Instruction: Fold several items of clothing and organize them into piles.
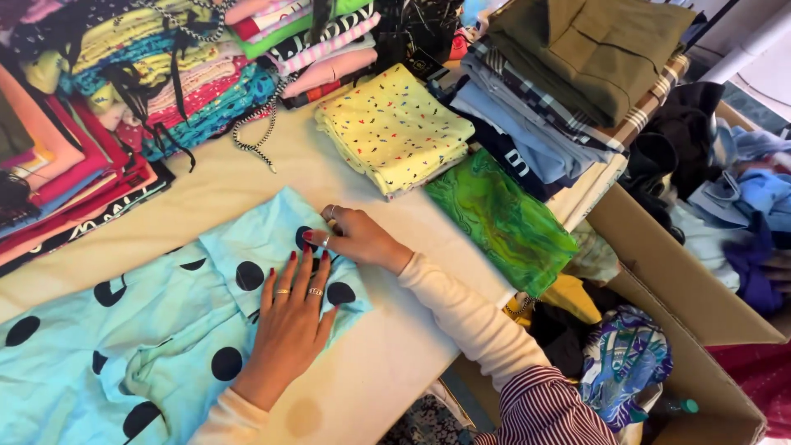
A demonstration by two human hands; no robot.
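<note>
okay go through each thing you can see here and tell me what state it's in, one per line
Light blue dotted garment: spread out, partly folded.
Left hand: flat, pressing it.
Right hand: on the fold edge.
Yellow garment: folded.
Green cloth: folded, overhanging table edge.
Cardboard box: open, holding clothes.

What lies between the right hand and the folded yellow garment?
Only bare cream table separates the right hand from the folded yellow garment, per the head view.

A light blue garment (165, 330) with large dark dots lies partly folded, flat on the cream table.
</note>
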